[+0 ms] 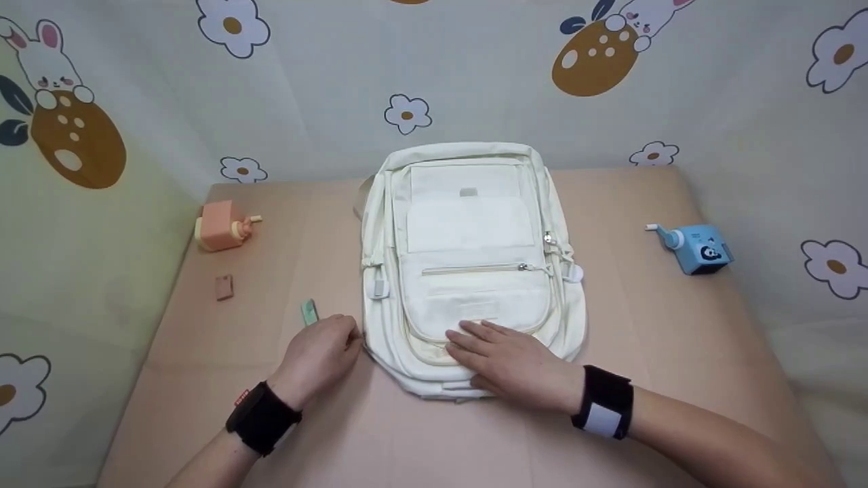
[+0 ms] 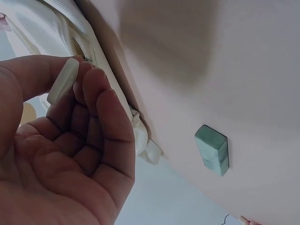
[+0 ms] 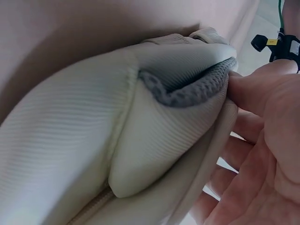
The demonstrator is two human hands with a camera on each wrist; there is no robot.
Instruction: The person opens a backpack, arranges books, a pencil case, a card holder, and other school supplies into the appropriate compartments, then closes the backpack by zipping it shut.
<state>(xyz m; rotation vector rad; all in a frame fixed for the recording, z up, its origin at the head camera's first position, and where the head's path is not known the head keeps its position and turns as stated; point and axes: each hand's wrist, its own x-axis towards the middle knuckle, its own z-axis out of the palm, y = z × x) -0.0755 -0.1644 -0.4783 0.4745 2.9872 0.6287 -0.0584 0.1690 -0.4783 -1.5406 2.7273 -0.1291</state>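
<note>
A cream backpack lies front side up on the table. At its lower left side my left hand pinches a pale zipper pull beside a partly open zipper. The other fingers of that hand are curled in. My right hand rests on the bottom of the backpack's front with its fingers extended. In the right wrist view its thumb touches the bag near a fold with grey mesh. A green block like an eraser lies just beyond my left hand.
A pinkish-brown block lies at the left. Behind it stands an orange crank pencil sharpener. A blue crank sharpener with a panda picture stands at the right. Patterned cloth hangs behind the table.
</note>
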